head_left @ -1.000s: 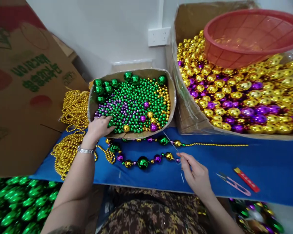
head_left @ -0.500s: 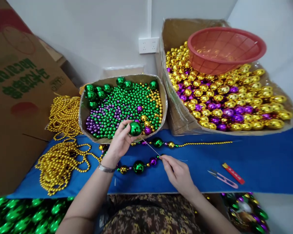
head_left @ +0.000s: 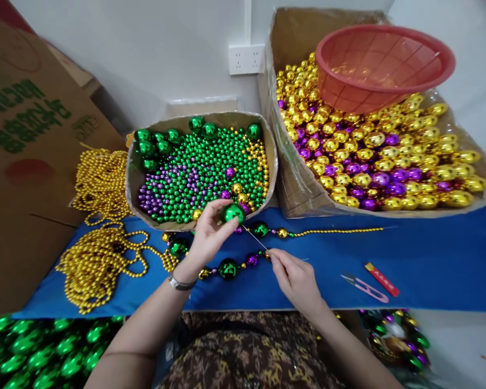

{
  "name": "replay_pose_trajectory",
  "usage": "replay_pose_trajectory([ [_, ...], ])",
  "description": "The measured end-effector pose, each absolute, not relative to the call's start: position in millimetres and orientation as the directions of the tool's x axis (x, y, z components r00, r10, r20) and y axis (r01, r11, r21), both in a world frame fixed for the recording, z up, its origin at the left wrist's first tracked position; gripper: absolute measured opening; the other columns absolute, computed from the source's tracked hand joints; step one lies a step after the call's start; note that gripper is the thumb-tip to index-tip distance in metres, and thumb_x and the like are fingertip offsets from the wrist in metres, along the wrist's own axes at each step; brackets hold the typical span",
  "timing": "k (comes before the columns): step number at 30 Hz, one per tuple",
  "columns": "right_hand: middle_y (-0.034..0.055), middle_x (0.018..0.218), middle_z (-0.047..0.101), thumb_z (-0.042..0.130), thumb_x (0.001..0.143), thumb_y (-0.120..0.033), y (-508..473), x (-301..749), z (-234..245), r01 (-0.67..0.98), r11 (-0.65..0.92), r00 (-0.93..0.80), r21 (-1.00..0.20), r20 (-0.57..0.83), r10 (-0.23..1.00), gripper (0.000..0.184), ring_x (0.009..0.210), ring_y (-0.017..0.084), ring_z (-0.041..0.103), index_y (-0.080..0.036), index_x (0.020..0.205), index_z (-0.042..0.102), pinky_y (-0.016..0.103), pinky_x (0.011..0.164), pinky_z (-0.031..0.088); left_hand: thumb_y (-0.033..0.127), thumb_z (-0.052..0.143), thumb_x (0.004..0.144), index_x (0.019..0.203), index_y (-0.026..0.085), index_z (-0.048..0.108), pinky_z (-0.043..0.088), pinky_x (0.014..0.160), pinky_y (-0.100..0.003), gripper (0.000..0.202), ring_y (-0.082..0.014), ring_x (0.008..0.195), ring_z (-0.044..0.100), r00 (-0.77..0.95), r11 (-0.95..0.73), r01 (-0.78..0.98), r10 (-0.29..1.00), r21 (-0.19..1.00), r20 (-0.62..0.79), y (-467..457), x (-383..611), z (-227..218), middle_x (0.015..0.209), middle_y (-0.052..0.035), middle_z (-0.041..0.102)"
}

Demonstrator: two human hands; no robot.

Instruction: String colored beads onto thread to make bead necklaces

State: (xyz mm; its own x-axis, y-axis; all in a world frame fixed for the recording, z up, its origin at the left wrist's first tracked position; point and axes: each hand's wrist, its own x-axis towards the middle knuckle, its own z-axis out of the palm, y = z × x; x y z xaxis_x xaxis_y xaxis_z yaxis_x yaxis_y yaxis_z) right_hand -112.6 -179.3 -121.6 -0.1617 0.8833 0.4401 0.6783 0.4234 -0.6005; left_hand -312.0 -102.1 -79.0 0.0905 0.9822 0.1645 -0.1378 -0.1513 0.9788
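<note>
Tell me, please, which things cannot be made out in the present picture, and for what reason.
Head view: part of the large green bead is hidden by the left hand.
Head view: whether the tip of the thin rod enters that bead: too small to tell.
Head view: the rod's lower end is covered by the right hand.
Head view: green lettering on the brown carton is cut off by the left edge.

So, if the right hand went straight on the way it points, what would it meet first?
Probably the shiny, round green bead in the left hand, or that hand's thumb, with the thin, pale needle leading; depth is unclear.
</note>
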Motion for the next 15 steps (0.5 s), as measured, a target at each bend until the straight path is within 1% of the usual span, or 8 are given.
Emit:
replay_pose_trajectory([
  [2,0.0057,0.091,0.074,0.043,0.096,-0.021,-180.1,-112.4,-122.3,0.678,0.412,-0.156,-0.608,0.428,0.890,0.022,0.078,0.017,0.071,-0.019,0.102,0.063,0.026,0.074,0.056,0.025,0.073,0.076,0.116,0.024,0.054,0.051,0.087,-0.031,0.044,-0.0186,0.105,0.057,0.120,-0.225,-0.078,0.965,0.971,0.233,-110.4,-302.0,-83.2,0.118,-0.0068,0.058],
  [4,0.0057,0.090,0.074,0.043,0.095,-0.022,-181.2,-111.2,-122.9,0.669,0.401,-0.143,-0.625,0.421,0.895,0.021,0.077,0.017,0.071,-0.019,0.102,0.063,0.025,0.074,0.056,0.026,0.073,0.075,0.121,0.024,0.050,0.051,0.090,-0.034,0.051,-0.0220,0.113,0.054,0.132,-0.235,-0.099,0.960,0.967,0.247,-116.8,-293.3,-88.1,0.126,-0.0093,0.054],
  [6,0.0051,0.089,0.074,0.044,0.095,-0.024,-182.3,-109.0,-123.7,0.650,0.395,-0.143,-0.649,0.406,0.903,0.021,0.075,0.016,0.071,-0.019,0.101,0.063,0.024,0.071,0.056,0.026,0.074,0.075,0.125,0.024,0.045,0.050,0.091,-0.036,0.059,-0.0232,0.115,0.054,0.121,-0.185,-0.159,0.971,0.970,0.205,-120.0,-288.3,-92.9,0.129,-0.0106,0.053],
  [8,0.0045,0.088,0.074,0.044,0.095,-0.024,-183.1,-107.0,-125.0,0.636,0.392,-0.150,-0.665,0.391,0.908,0.020,0.073,0.016,0.071,-0.019,0.100,0.063,0.023,0.070,0.056,0.026,0.075,0.073,0.129,0.024,0.042,0.050,0.091,-0.036,0.065,-0.0236,0.115,0.054,0.123,-0.103,-0.212,0.984,0.972,0.132,-121.3,-286.8,-96.7,0.130,-0.0114,0.053],
  [10,0.0051,0.088,0.074,0.044,0.095,-0.023,-183.4,-106.5,-126.9,0.641,0.397,-0.151,-0.657,0.399,0.904,0.020,0.073,0.017,0.072,-0.019,0.099,0.063,0.024,0.071,0.056,0.026,0.077,0.072,0.130,0.025,0.040,0.050,0.091,-0.036,0.069,-0.0244,0.117,0.053,0.131,-0.052,-0.221,0.988,0.974,0.083,-123.2,-286.6,-99.3,0.132,-0.0120,0.052],
  [12,0.0064,0.090,0.074,0.044,0.095,-0.023,-183.0,-107.4,-128.7,0.654,0.409,-0.146,-0.636,0.425,0.893,0.020,0.076,0.018,0.072,-0.019,0.100,0.063,0.026,0.073,0.057,0.025,0.078,0.071,0.132,0.026,0.039,0.050,0.091,-0.036,0.072,-0.0255,0.119,0.052,0.149,-0.040,-0.220,0.986,0.975,0.074,-126.6,-285.9,-100.2,0.134,-0.0123,0.050],
  [15,0.0066,0.089,0.074,0.044,0.094,-0.022,-182.2,-108.5,-129.2,0.653,0.417,-0.135,-0.633,0.444,0.886,0.020,0.075,0.018,0.071,-0.019,0.101,0.063,0.027,0.072,0.057,0.025,0.078,0.070,0.136,0.028,0.036,0.050,0.092,-0.037,0.078,-0.0272,0.123,0.049,0.237,-0.026,-0.210,0.969,0.977,0.076,-131.3,-285.9,-97.4,0.136,-0.0125,0.049],
])
